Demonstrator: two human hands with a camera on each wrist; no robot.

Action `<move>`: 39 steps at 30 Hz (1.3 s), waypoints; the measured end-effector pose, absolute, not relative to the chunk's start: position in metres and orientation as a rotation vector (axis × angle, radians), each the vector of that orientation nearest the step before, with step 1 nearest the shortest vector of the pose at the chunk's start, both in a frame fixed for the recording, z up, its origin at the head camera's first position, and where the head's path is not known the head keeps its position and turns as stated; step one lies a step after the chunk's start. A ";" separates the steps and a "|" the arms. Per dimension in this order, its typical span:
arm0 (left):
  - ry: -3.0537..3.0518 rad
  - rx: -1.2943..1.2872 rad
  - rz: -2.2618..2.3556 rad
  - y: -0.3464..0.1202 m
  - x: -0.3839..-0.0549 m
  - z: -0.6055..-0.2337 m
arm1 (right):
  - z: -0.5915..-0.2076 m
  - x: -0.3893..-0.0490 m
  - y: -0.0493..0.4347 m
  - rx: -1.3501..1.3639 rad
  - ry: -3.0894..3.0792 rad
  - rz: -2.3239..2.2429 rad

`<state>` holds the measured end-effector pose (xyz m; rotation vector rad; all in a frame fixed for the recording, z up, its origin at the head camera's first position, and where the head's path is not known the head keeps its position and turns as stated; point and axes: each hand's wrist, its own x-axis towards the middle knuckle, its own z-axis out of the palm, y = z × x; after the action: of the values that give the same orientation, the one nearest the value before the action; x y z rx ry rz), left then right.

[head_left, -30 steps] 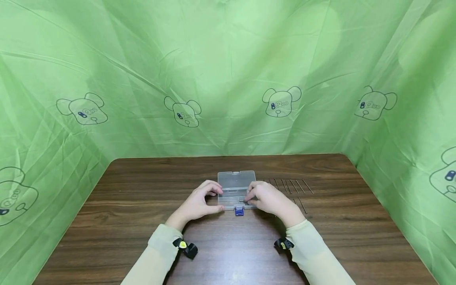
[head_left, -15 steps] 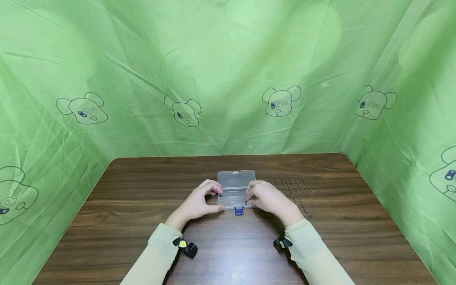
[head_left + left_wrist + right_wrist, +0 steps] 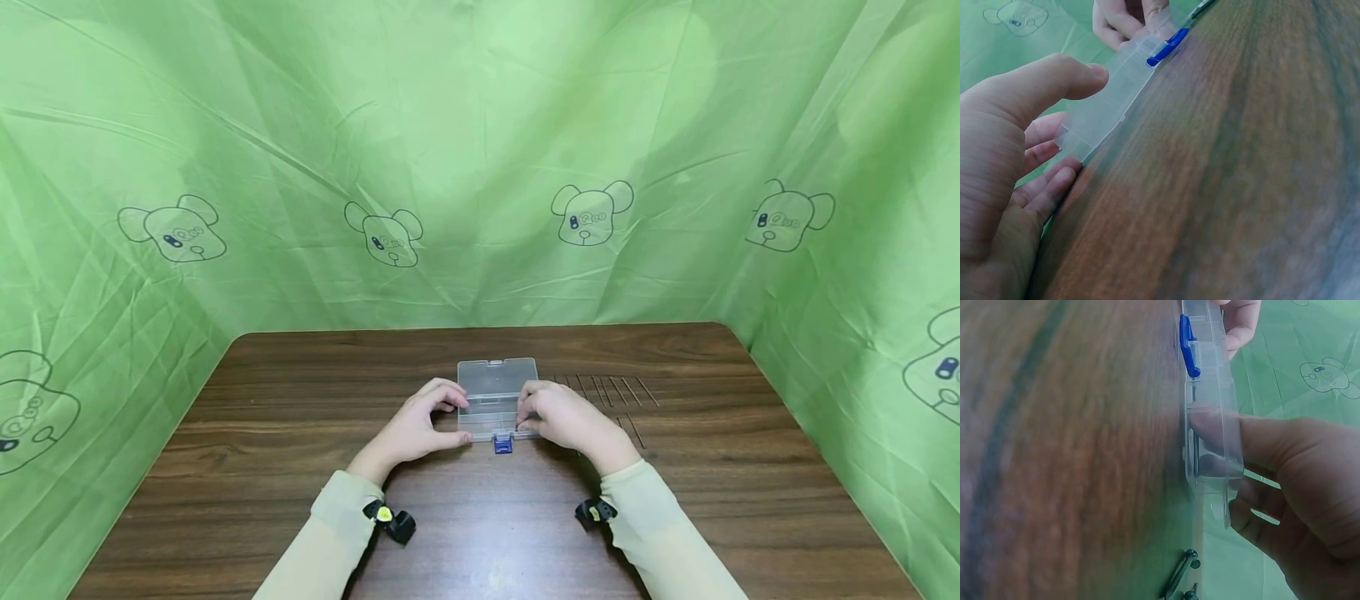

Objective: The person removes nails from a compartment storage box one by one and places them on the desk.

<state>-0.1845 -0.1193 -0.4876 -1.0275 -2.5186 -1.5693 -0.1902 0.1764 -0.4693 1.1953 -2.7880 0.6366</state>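
A clear plastic compartment box (image 3: 480, 419) with a blue latch (image 3: 503, 444) sits on the table, its lid (image 3: 497, 377) laid back. My left hand (image 3: 417, 423) holds the box's left end, thumb at the front corner and curled fingers on the side. Inside the right end, my right hand (image 3: 566, 417) has its thumb and curled fingers at a long thin screw (image 3: 1195, 453). Seen through the clear wall in the right wrist view, this screw lies along the front of the box. The fingertips' exact contact with it is blurred by the plastic.
Several long thin screws (image 3: 625, 392) lie in a row right of the box, with others (image 3: 636, 432) nearer the front, partly behind the right hand. The wooden table (image 3: 300, 417) is ringed by green cloth (image 3: 480, 167) at the back and sides.
The right fingertips have shifted slightly inside the box's right end. The left hand and the box have stayed in place.
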 end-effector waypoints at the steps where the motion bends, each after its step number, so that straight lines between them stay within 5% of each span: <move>1: -2.518 -1.026 -1.570 -0.119 -0.184 -0.487 | -0.469 -0.190 0.177 1.204 -2.786 0.627; 39: -2.582 -1.020 -1.517 -0.128 -0.205 -0.523 | -0.443 -0.184 0.212 1.016 -2.746 1.191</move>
<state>-0.2054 -0.1278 -0.5229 -1.0203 -2.5819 -1.5167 -0.1845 0.2125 -0.4434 1.0160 -2.7461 1.1908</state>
